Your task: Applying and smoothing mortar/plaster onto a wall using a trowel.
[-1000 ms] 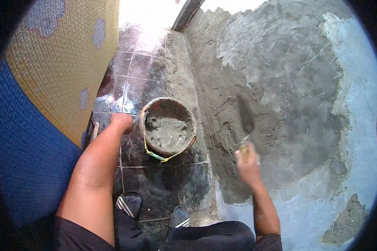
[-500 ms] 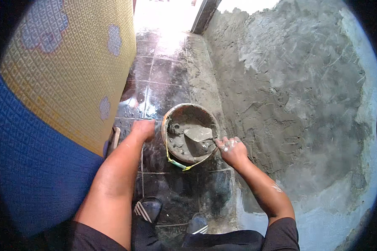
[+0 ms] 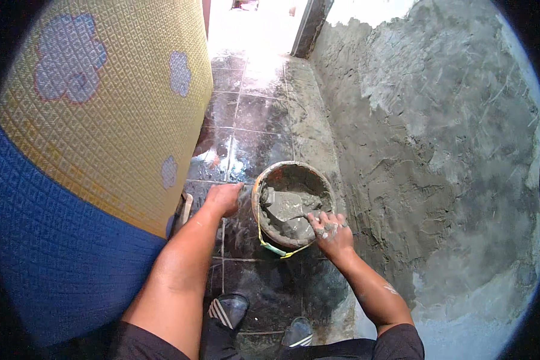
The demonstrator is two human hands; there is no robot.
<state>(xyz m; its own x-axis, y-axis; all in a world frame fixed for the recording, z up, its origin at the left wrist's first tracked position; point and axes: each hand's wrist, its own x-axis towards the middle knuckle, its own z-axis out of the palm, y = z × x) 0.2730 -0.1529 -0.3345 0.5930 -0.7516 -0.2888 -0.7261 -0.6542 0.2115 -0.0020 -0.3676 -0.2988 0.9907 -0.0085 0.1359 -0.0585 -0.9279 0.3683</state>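
Note:
A round bucket [image 3: 258,222] with a mortar-smeared rim stands on the dark tiles, its yellow-green handle [image 3: 272,248] hanging down on the near side. Grey wet mortar [image 3: 303,187] lies inside. My right hand [image 3: 332,233], spotted with mortar, reaches over the right rim and is closed on a trowel. The flat trowel blade [image 3: 285,206] rests in the mortar and points left; my fingers hide its grip. Just left of the bucket, apart from it, my left hand [image 3: 225,199] is loosely closed, and nothing shows in it.
On the right rises a wall [image 3: 396,180] coated with rough grey plaster, pale blue at its lower edge. A yellow and blue mattress-like pad [image 3: 120,126] stands close on my left. My sandalled feet [image 3: 231,309] are below. A bright doorway [image 3: 252,30] opens ahead.
The trowel blade has shifted left and deeper into the mortar as my right hand moved over the rim. The whole view has shifted slightly; my left hand stays beside the bucket.

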